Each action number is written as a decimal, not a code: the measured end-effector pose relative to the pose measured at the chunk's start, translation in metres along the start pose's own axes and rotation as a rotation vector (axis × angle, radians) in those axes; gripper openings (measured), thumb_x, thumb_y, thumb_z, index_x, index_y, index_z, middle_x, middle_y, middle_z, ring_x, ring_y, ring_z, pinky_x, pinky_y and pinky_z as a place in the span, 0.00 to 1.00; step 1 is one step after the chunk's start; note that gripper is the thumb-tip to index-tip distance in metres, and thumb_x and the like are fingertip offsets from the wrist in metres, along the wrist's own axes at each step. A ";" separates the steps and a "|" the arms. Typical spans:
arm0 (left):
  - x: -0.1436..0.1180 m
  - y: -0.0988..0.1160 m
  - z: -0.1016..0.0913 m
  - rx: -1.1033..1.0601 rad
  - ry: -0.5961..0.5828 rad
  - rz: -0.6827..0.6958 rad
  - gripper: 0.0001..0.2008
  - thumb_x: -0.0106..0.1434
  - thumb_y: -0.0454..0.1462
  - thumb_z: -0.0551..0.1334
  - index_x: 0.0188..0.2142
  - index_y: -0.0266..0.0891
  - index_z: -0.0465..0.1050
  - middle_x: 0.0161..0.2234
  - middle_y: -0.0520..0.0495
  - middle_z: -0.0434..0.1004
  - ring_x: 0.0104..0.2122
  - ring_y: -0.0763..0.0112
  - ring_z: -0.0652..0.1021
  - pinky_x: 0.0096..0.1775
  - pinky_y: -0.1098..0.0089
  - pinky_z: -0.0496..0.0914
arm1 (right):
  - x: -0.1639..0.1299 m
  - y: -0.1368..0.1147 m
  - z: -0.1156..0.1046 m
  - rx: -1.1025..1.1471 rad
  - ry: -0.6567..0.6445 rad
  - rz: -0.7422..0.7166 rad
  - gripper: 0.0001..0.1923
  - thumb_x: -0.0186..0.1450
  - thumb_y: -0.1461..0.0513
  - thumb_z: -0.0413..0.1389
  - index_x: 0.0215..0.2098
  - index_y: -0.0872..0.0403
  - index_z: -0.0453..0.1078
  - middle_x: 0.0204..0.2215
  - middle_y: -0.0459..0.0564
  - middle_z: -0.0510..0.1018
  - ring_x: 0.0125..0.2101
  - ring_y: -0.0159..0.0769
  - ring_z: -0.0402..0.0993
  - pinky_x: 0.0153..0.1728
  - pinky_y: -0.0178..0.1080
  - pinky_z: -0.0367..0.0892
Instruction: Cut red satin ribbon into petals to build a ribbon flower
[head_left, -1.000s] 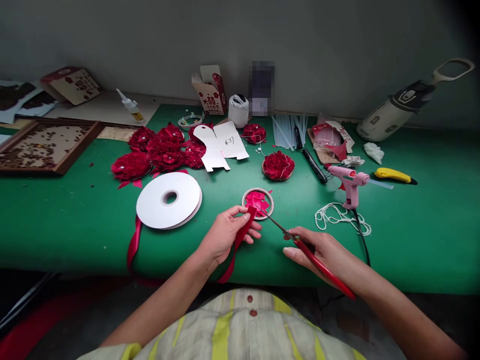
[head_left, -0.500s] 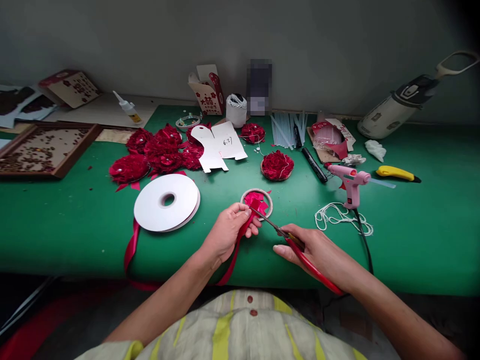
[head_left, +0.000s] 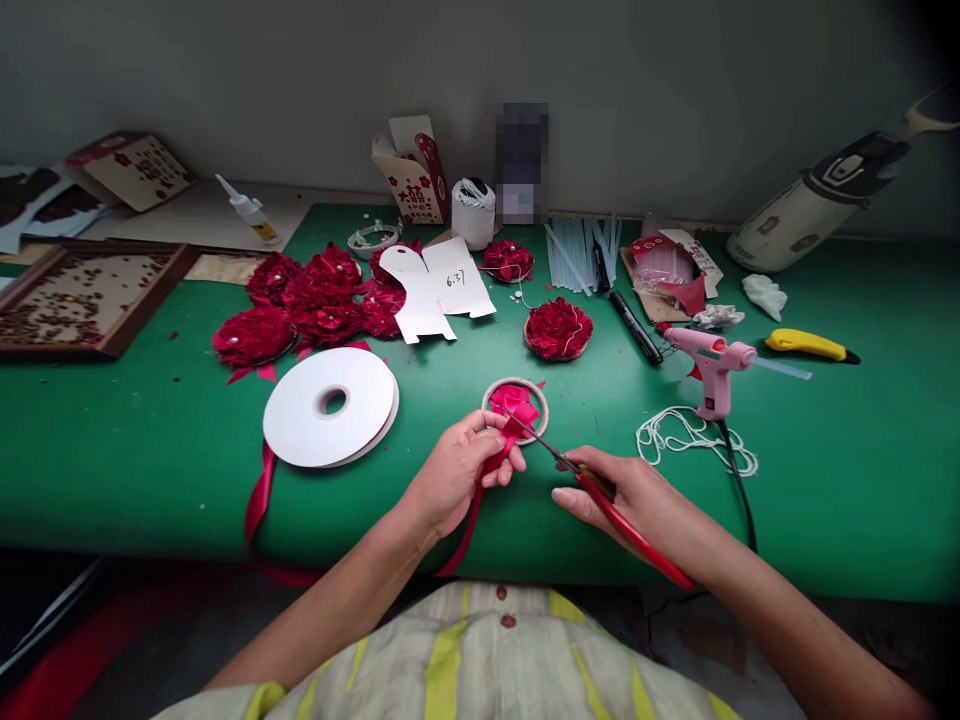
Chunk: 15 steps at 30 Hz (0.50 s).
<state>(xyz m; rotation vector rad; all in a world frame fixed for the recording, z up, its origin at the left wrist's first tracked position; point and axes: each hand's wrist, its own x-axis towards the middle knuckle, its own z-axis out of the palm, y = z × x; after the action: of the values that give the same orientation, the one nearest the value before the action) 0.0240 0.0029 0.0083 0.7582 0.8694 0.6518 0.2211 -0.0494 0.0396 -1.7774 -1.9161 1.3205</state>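
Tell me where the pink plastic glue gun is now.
In the head view, the pink plastic glue gun stands right of centre on the green table, beside the white string.

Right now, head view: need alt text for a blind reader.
A person's left hand pinches a red ribbon while the right hand holds red-handled scissors with the blades at the ribbon, over a green table. Just beyond lies a small ring of red petals, with a white ribbon spool to the left and a pink glue gun to the right.

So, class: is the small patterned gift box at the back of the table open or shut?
Open. The gift box stands upright by the wall with its top flaps lifted and spread apart; what it contains cannot be seen.
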 end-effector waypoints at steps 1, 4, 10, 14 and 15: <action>-0.001 0.000 0.000 0.002 -0.010 0.000 0.04 0.61 0.34 0.55 0.37 0.37 0.61 0.26 0.47 0.75 0.20 0.79 0.69 0.21 0.78 0.57 | 0.002 0.000 0.000 0.039 0.024 0.008 0.20 0.61 0.47 0.49 0.38 0.53 0.67 0.18 0.40 0.61 0.19 0.28 0.55 0.20 0.31 0.53; -0.004 0.001 0.003 0.016 -0.075 0.006 0.06 0.62 0.36 0.55 0.38 0.36 0.61 0.30 0.44 0.75 0.23 0.76 0.72 0.24 0.76 0.61 | 0.010 -0.003 -0.002 0.185 0.129 0.045 0.20 0.61 0.49 0.50 0.41 0.55 0.67 0.20 0.43 0.66 0.21 0.30 0.60 0.21 0.31 0.57; -0.006 0.002 0.013 0.065 -0.210 -0.008 0.08 0.64 0.39 0.54 0.38 0.35 0.63 0.32 0.41 0.75 0.26 0.70 0.76 0.28 0.72 0.67 | 0.033 -0.014 -0.002 0.487 0.285 0.009 0.19 0.56 0.55 0.57 0.43 0.55 0.66 0.21 0.42 0.67 0.20 0.29 0.62 0.20 0.31 0.59; -0.007 0.003 0.014 0.092 -0.226 -0.031 0.09 0.63 0.40 0.54 0.38 0.35 0.63 0.32 0.41 0.76 0.27 0.70 0.76 0.29 0.71 0.68 | 0.038 -0.016 -0.001 0.592 0.290 -0.016 0.18 0.54 0.62 0.57 0.43 0.55 0.65 0.20 0.40 0.65 0.19 0.27 0.60 0.18 0.30 0.57; -0.007 0.002 0.013 0.105 -0.220 -0.046 0.09 0.63 0.40 0.55 0.37 0.35 0.64 0.30 0.42 0.76 0.26 0.70 0.76 0.28 0.72 0.68 | 0.038 -0.016 -0.001 0.610 0.290 -0.017 0.18 0.54 0.63 0.56 0.43 0.55 0.65 0.20 0.40 0.65 0.18 0.26 0.59 0.18 0.30 0.57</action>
<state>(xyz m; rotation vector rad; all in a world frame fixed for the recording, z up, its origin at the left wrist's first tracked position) 0.0310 -0.0050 0.0186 0.8843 0.7213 0.4746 0.2012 -0.0132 0.0366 -1.5237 -1.2000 1.3573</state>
